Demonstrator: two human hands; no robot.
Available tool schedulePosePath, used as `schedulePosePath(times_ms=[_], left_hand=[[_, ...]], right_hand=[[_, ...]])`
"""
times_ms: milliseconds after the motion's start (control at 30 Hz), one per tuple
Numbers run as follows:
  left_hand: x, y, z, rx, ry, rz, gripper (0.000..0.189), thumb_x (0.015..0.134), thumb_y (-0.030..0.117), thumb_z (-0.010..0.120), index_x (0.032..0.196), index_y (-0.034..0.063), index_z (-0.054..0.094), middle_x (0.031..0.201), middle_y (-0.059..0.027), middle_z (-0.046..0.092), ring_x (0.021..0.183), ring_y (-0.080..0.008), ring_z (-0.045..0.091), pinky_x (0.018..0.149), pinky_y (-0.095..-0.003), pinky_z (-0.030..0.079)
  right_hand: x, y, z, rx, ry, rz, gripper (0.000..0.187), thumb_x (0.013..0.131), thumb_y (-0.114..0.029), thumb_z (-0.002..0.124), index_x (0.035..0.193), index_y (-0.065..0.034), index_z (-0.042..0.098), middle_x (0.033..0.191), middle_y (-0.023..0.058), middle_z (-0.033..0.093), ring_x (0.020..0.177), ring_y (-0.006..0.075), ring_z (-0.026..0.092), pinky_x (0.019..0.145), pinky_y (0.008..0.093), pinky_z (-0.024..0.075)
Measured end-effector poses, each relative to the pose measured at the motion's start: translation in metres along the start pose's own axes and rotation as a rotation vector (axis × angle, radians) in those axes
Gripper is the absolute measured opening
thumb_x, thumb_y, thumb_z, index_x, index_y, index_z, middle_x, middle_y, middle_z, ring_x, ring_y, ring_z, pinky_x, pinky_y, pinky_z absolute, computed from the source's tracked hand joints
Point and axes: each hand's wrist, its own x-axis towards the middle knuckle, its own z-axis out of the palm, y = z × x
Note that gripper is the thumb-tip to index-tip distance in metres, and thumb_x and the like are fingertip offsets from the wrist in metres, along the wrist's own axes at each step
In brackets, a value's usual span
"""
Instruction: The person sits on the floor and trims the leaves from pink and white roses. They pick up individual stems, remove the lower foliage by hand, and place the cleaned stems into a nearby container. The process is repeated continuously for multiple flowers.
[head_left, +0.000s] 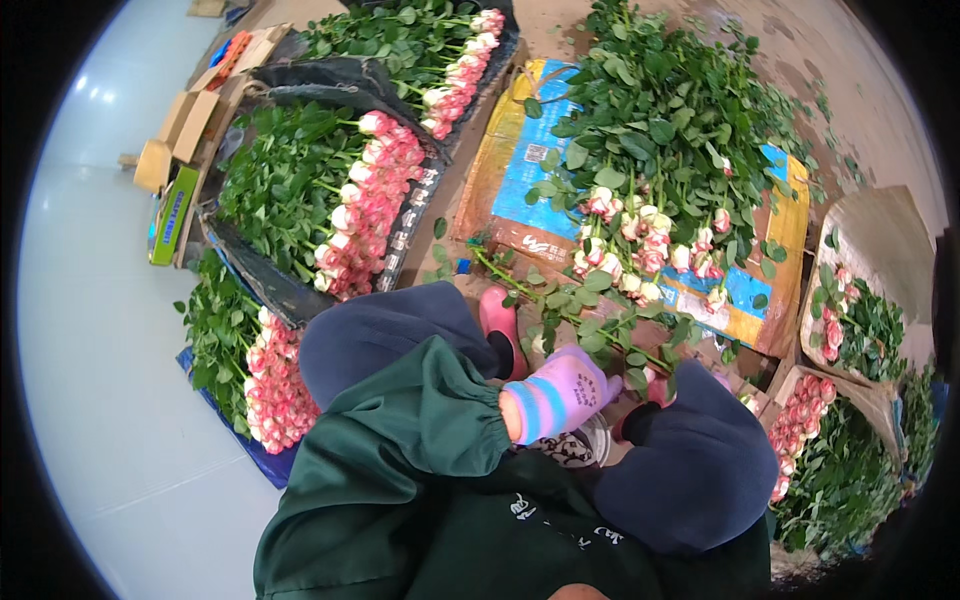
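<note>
My left hand (564, 391), in a lilac knitted glove with blue cuff stripes, is over my lap between the knees. Its fingers point down and away, so their grip is hidden. Just beyond it a long leafy rose stem (517, 283) slants from upper left down to my right knee. Of my right hand (722, 379) only a small pinkish bit of glove shows past that knee. Close to that bit is a pale rose head (750, 403); whether it belongs to the slanting stem is unclear. Ahead, a loose heap of pink-and-white roses (652, 240) lies on a printed woven sack (525, 187).
Dark wraps at left hold rows of roses (375, 195), with another bundle (277, 382) nearer me. Cardboard boxes (180, 124) stand at the far left. More roses (806, 416) lie at right beside a pale sheet (877, 247). Stripped leaves (825, 142) litter the floor.
</note>
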Motion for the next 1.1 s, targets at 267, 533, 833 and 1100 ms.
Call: schedulePosePath(times_ms=[267, 533, 833, 1100], left_hand=[[0.021, -0.006, 0.002, 0.030, -0.124, 0.113, 0.049, 0.081, 0.029, 0.062, 0.123, 0.0080, 0.051, 0.074, -0.0116, 0.063, 0.069, -0.0315, 0.062, 0.061, -0.0441, 0.046], [0.038, -0.038, 0.028, 0.094, -0.307, 0.097, 0.055, 0.080, 0.028, 0.062, 0.130, 0.0098, 0.049, 0.086, -0.0159, 0.067, 0.080, -0.0363, 0.063, 0.074, -0.0443, 0.048], [0.037, -0.070, 0.084, 0.228, -0.298, 0.207, 0.030, 0.078, 0.025, 0.058, 0.105, 0.0139, 0.067, 0.097, -0.0101, 0.070, 0.090, -0.0311, 0.066, 0.077, -0.0407, 0.051], [0.022, -0.038, 0.063, 0.144, -0.248, 0.033, 0.025, 0.079, 0.023, 0.063, 0.098, 0.0078, 0.069, 0.101, -0.0165, 0.068, 0.094, -0.0353, 0.064, 0.082, -0.0420, 0.051]], right_hand=[[0.018, -0.029, 0.050, 0.292, 0.237, 0.158, 0.015, 0.083, -0.016, 0.057, 0.072, -0.0158, 0.067, 0.073, 0.0094, 0.065, 0.072, 0.0258, 0.063, 0.061, 0.0403, 0.0461], [0.047, -0.032, 0.020, 0.480, 0.036, 0.344, 0.030, 0.087, -0.031, 0.051, 0.090, -0.0121, 0.074, 0.093, 0.0102, 0.071, 0.090, 0.0312, 0.065, 0.074, 0.0409, 0.0462], [-0.025, 0.024, -0.054, 0.002, 0.452, 0.342, 0.014, 0.080, -0.019, 0.057, 0.081, -0.0170, 0.070, 0.071, 0.0049, 0.063, 0.070, 0.0247, 0.065, 0.057, 0.0391, 0.0462], [-0.306, 0.070, -0.164, 0.147, 1.117, 0.745, 0.020, 0.081, -0.019, 0.057, 0.096, -0.0127, 0.069, 0.090, 0.0115, 0.068, 0.080, 0.0281, 0.067, 0.072, 0.0390, 0.0535]])
